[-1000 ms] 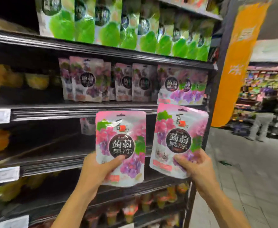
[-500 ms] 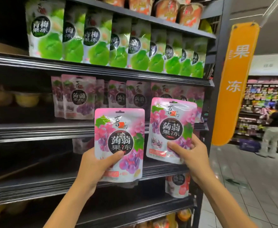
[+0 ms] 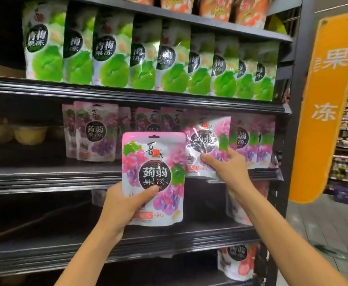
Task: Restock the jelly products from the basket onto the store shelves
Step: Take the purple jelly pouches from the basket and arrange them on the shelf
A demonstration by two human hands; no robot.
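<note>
At centre frame, the left hand (image 3: 125, 205) grips one pink pouch (image 3: 153, 178) while the right hand (image 3: 226, 168) holds another pouch (image 3: 207, 141) against the shelf (image 3: 51, 174).

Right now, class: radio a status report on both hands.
Left hand grips grape pouch, off shelf. Right hand holds second pouch at grape row. Nothing seen blocking.

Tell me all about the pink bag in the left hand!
The pink jelly pouch is glossy plastic, printed with purple grapes, green leaves and a dark round label with white characters, with a hang slot on top. It is upright before the shelves; the left hand grips its lower left, thumb across the front.
</note>
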